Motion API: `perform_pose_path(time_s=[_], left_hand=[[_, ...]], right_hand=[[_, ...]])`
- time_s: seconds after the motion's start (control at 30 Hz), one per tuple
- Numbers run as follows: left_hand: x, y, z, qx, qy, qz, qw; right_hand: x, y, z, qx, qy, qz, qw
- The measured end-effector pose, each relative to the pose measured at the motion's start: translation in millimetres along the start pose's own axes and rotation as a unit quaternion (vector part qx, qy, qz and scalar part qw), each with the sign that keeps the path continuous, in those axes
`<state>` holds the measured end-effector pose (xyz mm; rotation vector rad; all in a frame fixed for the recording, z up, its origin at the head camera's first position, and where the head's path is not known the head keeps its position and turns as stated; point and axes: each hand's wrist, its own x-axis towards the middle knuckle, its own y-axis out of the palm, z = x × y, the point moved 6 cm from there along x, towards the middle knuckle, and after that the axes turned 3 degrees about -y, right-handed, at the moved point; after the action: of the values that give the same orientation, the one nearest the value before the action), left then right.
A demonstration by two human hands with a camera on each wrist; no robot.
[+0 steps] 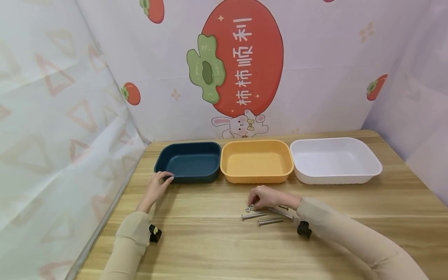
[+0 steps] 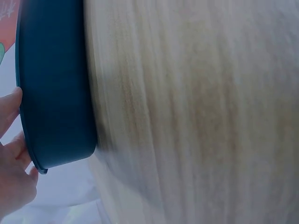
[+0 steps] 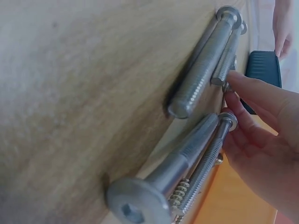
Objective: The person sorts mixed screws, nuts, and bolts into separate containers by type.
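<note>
My left hand (image 1: 160, 186) holds the near left corner of a dark blue tray (image 1: 196, 179), its fingers over the rim. In the left wrist view, thumb and fingers lie along the rim of that tray (image 2: 56, 84). My right hand (image 1: 266, 196) reaches down to the table and pinches at a small metal nut (image 1: 252, 207); another nut (image 1: 247, 209) lies beside it. In the right wrist view the thumb and forefinger meet around the nut (image 3: 226, 87), which is partly hidden. Silver bolts (image 1: 254, 216) lie close to this hand, including a large one (image 3: 205, 65) with a round head.
To the right of the blue tray stand a yellow tray (image 1: 257, 179) and a white tray (image 1: 336, 180), side by side along the back of the wooden table (image 1: 210, 241). A brass-coloured screw (image 1: 284, 207) lies partly behind the right wrist. Printed cloth hangs behind and beside the table.
</note>
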<state>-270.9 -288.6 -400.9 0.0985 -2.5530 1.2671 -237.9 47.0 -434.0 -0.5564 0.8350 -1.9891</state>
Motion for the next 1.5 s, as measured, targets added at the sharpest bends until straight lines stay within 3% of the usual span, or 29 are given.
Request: perform_pose_path(time_s=[0.27, 0.73, 1.0, 1.2, 1.5], left_hand=[[-2.8, 4.3, 4.8, -0.002, -0.013, 0.033, 0.9994], [2.1, 2.3, 6.8, -0.014, 0.002, 0.048, 0.9988], [5.0, 1.3, 2.5, -0.014, 0.007, 0.052, 0.9985], [3.7, 1.7, 5.1, -0.016, -0.003, 0.057, 0.9983], [2.7, 2.4, 7.0, -0.022, -0.004, 0.056, 0.9982]], right_hand=[[3.2, 0.6, 3.3, 0.012, 0.021, -0.01, 1.0], [33.8, -18.5, 25.8, 0.012, 0.007, -0.077, 0.997], [52.2, -27.2, 31.7, 0.037, 0.033, -0.109, 0.993], [66.3, -29.8, 36.3, 0.034, 0.043, -0.146, 0.988], [87.5, -31.9, 34.8, 0.075, 0.068, -0.208, 0.973]])
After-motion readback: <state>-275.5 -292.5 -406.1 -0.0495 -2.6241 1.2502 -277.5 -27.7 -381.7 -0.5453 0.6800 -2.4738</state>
